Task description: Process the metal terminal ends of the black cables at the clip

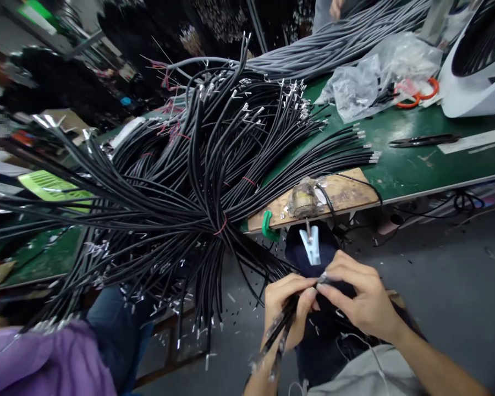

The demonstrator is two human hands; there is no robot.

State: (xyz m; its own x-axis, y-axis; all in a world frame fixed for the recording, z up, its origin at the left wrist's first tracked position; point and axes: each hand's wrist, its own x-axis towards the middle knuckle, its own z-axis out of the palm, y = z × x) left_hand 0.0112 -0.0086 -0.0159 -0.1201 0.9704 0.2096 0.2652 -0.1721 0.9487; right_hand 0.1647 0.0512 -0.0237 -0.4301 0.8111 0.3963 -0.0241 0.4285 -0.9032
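Note:
My left hand is closed around several black cables, whose stripped ends hang down over the wrist. Between thumb and forefinger, my right hand pinches the silvery tip of one cable, touching the left fingertips. The cables run up to a large bundle of black cables, tied with a red band and fanned over the table edge. Just above my hands, a light blue clothespin sticks out on a metal shaft from a small motor-like device on a wooden board.
A green clamp sits at the board's edge. On the green table are tweezers, orange-handled scissors, plastic bags and grey cables. A white fan-like housing stands right. A person in a purple top sits left.

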